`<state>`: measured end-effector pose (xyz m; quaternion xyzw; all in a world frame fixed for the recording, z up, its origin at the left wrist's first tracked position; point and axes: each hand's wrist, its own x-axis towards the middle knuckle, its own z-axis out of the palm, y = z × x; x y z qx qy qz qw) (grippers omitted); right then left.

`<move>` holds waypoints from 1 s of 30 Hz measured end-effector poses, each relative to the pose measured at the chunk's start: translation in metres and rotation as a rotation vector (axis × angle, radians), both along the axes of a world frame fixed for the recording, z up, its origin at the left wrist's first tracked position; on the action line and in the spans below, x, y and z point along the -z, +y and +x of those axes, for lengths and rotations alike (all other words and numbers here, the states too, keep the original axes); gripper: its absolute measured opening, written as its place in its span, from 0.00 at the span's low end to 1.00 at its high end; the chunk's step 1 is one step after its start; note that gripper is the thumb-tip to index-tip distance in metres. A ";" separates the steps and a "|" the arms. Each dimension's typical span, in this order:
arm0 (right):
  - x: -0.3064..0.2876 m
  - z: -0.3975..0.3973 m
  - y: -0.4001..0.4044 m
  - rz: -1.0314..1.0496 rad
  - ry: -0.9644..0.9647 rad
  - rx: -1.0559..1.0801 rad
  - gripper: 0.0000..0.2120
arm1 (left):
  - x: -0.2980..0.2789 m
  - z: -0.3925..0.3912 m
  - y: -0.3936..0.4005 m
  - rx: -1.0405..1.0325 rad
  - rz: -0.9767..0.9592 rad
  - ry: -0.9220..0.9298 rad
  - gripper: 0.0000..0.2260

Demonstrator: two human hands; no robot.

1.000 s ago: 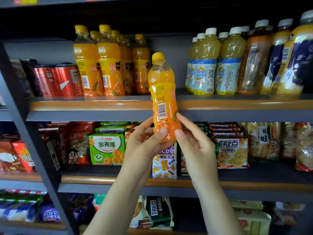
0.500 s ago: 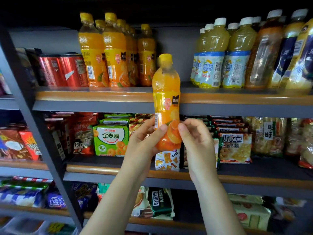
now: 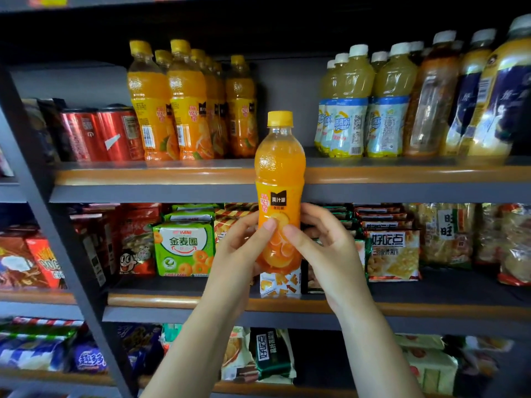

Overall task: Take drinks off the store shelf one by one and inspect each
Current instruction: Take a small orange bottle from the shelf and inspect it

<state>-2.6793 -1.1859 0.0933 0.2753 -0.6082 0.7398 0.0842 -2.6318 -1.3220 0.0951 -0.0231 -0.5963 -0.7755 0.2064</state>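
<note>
Two bare forearms rise from the bottom edge. Left hand (image 3: 240, 248) and right hand (image 3: 327, 248) both grip the lower part of one orange juice bottle (image 3: 280, 193), held upright in the air in front of the shelving, off the shelf. Left thumb (image 3: 265, 228) and right thumb (image 3: 296, 235) press the front of the label, tips close together but not touching; the other fingers of each hand curl round the sides and back, mostly hidden. Bottle has a yellow cap (image 3: 280, 118), label front faces the camera with a small black logo patch, orange slices printed low.

Behind the hands, the middle shelf (image 3: 431, 307) holds snack packs: a green biscuit pack (image 3: 184, 248) left of the hands, a cracker pack (image 3: 392, 255) to the right. Lowest shelf shows more wrapped snacks, blurred.

Further back, the upper shelf (image 3: 143, 176) carries red cans (image 3: 100, 135) at left, a row of matching orange juice bottles (image 3: 184, 104) beside them, then a gap directly behind the held bottle, then pale yellow bottles with white caps (image 3: 367, 101), and darker tea-coloured bottles (image 3: 465, 93) at far right, blurred.
</note>
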 end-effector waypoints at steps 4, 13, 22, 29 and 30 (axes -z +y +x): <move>-0.035 -0.007 0.010 -0.053 0.109 -0.031 0.17 | -0.035 -0.004 0.004 0.043 -0.108 0.112 0.18; -0.139 -0.041 0.026 0.104 0.338 0.087 0.15 | -0.137 -0.030 0.014 -0.003 -0.402 0.322 0.09; -0.158 -0.082 0.025 0.244 0.304 0.242 0.19 | -0.111 -0.076 -0.044 -0.755 -1.273 0.226 0.17; -0.165 -0.112 0.010 0.600 0.258 0.380 0.20 | -0.086 -0.091 -0.062 -0.915 -1.559 0.299 0.26; -0.166 -0.118 0.005 0.658 0.233 0.378 0.20 | -0.086 -0.091 -0.062 -0.920 -1.550 0.311 0.26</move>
